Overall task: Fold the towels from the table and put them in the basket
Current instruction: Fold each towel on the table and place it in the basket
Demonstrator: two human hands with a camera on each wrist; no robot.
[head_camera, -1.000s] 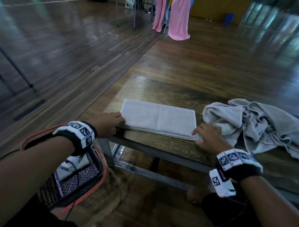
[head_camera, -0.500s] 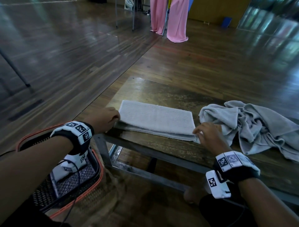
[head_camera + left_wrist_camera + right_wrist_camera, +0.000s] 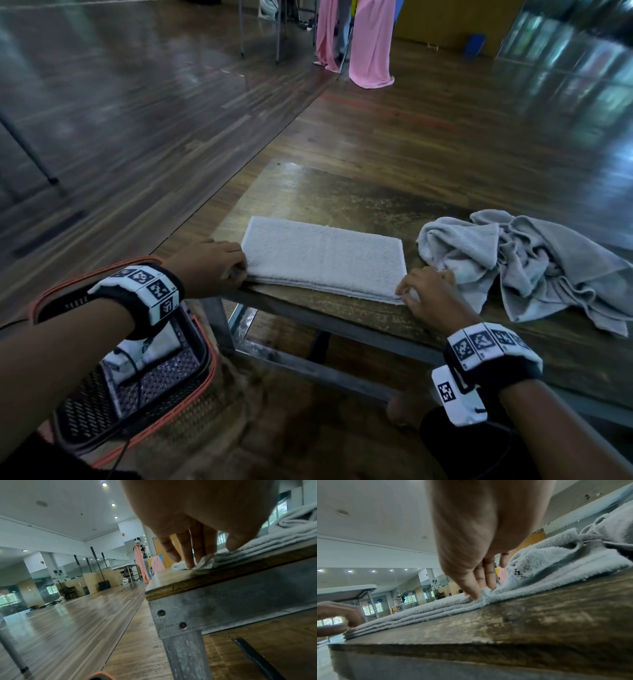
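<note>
A light grey folded towel (image 3: 325, 257) lies as a long strip on the low wooden table (image 3: 342, 202), near its front edge. My left hand (image 3: 239, 270) pinches the strip's left end. In the left wrist view its thumb lies on top of the towel (image 3: 257, 547) and its fingers (image 3: 188, 557) come down at the edge. My right hand (image 3: 407, 291) pinches the near right corner, and the cloth (image 3: 419, 612) bunches at its fingertips (image 3: 476, 592). On the floor at my left stands a black basket (image 3: 191, 373) with an orange rim, holding one folded towel (image 3: 144, 349).
A crumpled pile of grey towels (image 3: 531, 267) covers the table's right side, just beyond my right hand. The table has a metal frame and leg (image 3: 185, 649). Far off, a person holds up pink cloth (image 3: 370, 44). Wooden floor lies all around.
Both hands have stayed at the two ends of the folded towel. Only the head view has shifted slightly.
</note>
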